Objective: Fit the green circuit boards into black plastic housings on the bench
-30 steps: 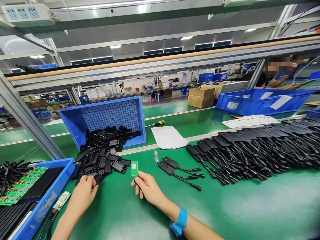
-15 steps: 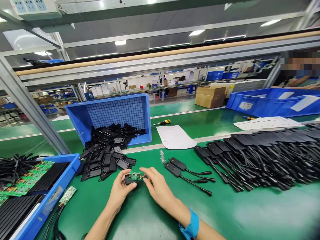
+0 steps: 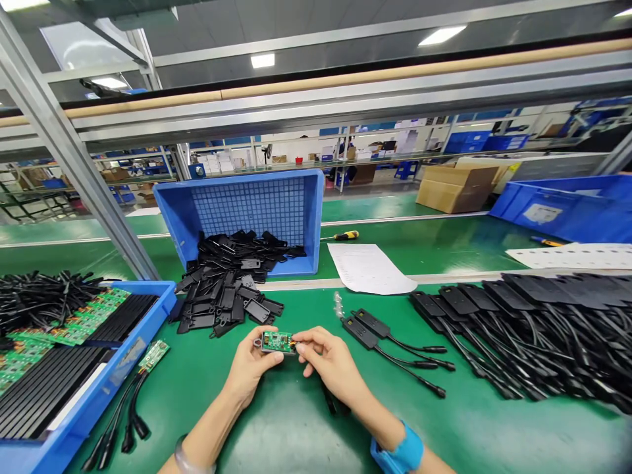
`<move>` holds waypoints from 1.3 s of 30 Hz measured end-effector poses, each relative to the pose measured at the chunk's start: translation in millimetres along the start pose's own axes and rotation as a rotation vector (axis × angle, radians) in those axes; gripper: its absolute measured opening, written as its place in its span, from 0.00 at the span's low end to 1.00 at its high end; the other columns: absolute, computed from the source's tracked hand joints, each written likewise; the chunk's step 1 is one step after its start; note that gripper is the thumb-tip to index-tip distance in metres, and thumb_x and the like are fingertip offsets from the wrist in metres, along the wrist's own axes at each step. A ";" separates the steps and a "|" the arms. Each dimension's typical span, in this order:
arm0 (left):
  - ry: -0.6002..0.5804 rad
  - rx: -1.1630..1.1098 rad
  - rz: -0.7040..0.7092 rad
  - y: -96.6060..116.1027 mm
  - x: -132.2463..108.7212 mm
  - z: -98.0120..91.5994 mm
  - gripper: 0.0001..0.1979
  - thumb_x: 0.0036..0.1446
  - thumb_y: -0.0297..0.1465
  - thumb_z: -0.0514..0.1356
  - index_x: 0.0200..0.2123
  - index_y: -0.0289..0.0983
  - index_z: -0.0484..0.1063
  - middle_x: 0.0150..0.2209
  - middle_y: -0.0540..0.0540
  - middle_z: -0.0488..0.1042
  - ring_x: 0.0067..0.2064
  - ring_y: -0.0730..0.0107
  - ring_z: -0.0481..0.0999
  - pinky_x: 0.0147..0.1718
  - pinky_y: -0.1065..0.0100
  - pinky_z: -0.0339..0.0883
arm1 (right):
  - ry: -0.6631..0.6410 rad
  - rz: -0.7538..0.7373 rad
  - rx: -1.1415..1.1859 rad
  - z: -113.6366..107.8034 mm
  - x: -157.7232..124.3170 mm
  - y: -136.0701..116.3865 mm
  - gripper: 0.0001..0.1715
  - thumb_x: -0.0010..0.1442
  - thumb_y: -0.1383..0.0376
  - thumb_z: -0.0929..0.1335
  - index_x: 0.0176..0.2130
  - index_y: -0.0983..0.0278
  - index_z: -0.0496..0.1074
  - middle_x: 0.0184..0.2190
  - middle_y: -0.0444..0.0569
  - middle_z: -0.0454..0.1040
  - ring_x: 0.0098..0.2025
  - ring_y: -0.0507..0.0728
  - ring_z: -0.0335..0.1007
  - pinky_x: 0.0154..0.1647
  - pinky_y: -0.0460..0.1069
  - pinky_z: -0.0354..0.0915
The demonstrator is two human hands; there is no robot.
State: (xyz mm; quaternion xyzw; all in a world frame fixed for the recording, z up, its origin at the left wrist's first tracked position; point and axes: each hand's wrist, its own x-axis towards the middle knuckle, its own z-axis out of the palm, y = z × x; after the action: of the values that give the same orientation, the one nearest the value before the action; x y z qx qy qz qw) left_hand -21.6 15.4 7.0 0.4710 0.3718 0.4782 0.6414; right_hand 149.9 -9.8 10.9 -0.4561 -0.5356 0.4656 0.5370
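Over the green bench (image 3: 296, 428), just in front of the spilled black shells (image 3: 230, 289), we now pinch the small green board (image 3: 276, 341) between left hand (image 3: 249, 368) and right hand (image 3: 330, 362), seated in its black shell rather than held bare.

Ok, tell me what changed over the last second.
The left hand left the pile of black housings with one and came to the middle. The right hand laid its green circuit board flat into that housing; both hands now pinch the pair together. The tipped blue bin, paper sheet and finished cables lie as before.
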 end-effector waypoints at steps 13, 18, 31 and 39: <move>-0.072 -0.101 0.001 -1.5 -2.7 2.5 0.26 0.42 0.31 0.71 0.45 0.36 0.69 0.50 0.39 0.72 0.49 0.58 0.72 0.51 0.59 0.64 | -0.058 0.275 0.311 0.7 0.1 -3.6 0.26 0.40 0.53 0.77 0.33 0.66 0.71 0.21 0.40 0.67 0.22 0.50 0.66 0.18 0.44 0.66; -0.077 -0.148 -0.029 -1.5 -6.5 9.5 0.26 0.45 0.33 0.69 0.47 0.36 0.66 0.49 0.38 0.73 0.51 0.57 0.72 0.49 0.59 0.66 | -0.049 0.349 0.357 7.2 -1.8 2.7 0.28 0.38 0.53 0.79 0.30 0.65 0.66 0.19 0.38 0.67 0.21 0.51 0.68 0.19 0.44 0.67; 0.123 -0.070 0.041 -8.9 -7.1 14.2 0.22 0.48 0.42 0.66 0.39 0.36 0.62 0.37 0.39 0.78 0.43 0.55 0.77 0.43 0.57 0.71 | -0.192 0.287 -0.087 15.8 -5.0 14.1 0.21 0.49 0.50 0.69 0.24 0.64 0.64 0.17 0.41 0.66 0.15 0.48 0.58 0.15 0.43 0.54; 0.077 -0.053 -0.002 -6.4 -6.8 10.9 0.23 0.48 0.43 0.65 0.40 0.37 0.61 0.39 0.39 0.78 0.44 0.55 0.77 0.41 0.57 0.71 | -0.099 0.098 -0.173 15.5 -5.0 16.0 0.13 0.49 0.59 0.69 0.20 0.64 0.68 0.15 0.40 0.64 0.18 0.49 0.54 0.20 0.44 0.49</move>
State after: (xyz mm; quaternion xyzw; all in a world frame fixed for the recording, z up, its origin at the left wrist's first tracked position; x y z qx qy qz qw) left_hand -11.6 5.5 4.1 0.4348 0.3837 0.5049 0.6394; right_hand 134.3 -12.4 -5.5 -0.5030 -0.5767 0.4654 0.4448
